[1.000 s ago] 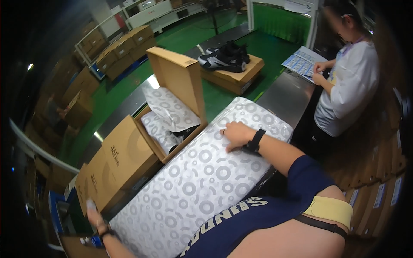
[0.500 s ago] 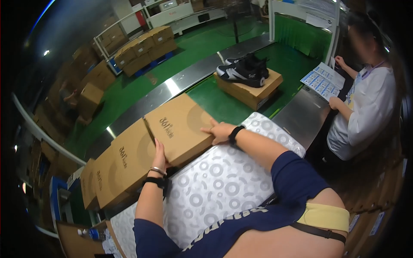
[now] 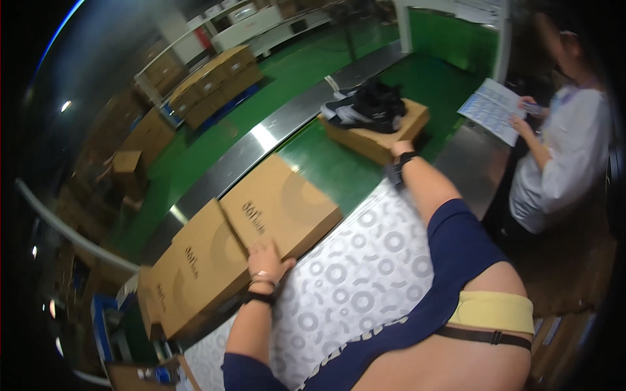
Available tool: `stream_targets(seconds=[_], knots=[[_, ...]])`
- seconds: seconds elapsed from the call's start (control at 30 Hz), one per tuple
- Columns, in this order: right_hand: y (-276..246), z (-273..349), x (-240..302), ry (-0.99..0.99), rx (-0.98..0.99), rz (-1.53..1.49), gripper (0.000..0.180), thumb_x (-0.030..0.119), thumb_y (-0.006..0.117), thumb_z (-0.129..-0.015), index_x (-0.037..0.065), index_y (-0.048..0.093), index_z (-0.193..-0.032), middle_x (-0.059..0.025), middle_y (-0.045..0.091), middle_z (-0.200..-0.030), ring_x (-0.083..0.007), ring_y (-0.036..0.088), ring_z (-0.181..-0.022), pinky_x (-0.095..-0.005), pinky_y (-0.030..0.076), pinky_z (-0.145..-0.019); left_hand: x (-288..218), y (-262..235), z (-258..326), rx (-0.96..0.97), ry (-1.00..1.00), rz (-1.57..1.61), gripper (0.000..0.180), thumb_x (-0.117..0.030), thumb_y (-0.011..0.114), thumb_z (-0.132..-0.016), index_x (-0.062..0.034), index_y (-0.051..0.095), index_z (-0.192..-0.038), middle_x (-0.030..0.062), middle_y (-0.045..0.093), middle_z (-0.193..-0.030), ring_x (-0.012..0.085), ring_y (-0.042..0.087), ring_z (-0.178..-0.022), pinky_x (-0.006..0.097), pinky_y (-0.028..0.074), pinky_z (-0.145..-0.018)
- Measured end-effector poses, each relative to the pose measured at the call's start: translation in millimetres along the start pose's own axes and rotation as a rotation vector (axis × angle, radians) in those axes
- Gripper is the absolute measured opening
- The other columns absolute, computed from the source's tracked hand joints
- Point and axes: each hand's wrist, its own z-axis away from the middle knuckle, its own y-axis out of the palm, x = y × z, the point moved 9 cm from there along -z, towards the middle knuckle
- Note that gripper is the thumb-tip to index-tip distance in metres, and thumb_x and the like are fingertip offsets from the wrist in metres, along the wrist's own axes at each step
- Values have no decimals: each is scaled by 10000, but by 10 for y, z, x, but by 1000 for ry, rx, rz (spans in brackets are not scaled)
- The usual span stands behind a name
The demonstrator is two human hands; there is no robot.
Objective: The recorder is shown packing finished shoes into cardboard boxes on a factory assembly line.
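My left hand (image 3: 266, 262) lies with its fingers apart on the near edge of a closed brown shoebox (image 3: 280, 210). This is the right-hand one in a row of flat shoeboxes (image 3: 199, 264). My right arm is stretched far out, and my right hand (image 3: 400, 150) touches the near side of another brown shoebox (image 3: 349, 137). Its fingers are blurred and partly hidden, so I cannot tell how they close. On top of that box rests a pair of black sneakers (image 3: 372, 109) with grey-white patches.
White sheeting with grey rings (image 3: 352, 277) covers the surface before me. A green conveyor belt (image 3: 326, 166) runs beyond, edged by a metal rail (image 3: 264, 135). At right a person (image 3: 564, 156) holds printed sheets (image 3: 490, 112). Stacked cartons (image 3: 212, 81) stand at the back left.
My right hand has left the closed shoebox and reached far right to the box under the sneakers. My left hand has shifted onto the near edge of the closed box.
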Motion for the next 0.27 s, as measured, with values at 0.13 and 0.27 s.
stream_targets(seconds=[0.13, 0.27], knots=[[839, 1294, 1063, 436, 186, -985, 945, 41, 612, -692, 142, -26, -1382, -222, 489, -1127, -345, 562, -922, -472, 508, -651, 964, 316, 383, 75, -371, -113, 794, -504, 709, -604, -121, 427, -1239, 201, 441, -1217, 371, 394, -1145, 414, 379, -910], [541, 2621, 2182, 498, 365, -1228, 850, 123, 590, -754, 189, 38, -1397, -212, 161, -1404, -365, 468, -1097, -609, 433, -771, 1386, 482, 456, -22, -455, -85, 820, -475, 719, -616, -145, 383, -1287, 199, 350, -1313, 343, 312, -1229, 390, 357, -956]])
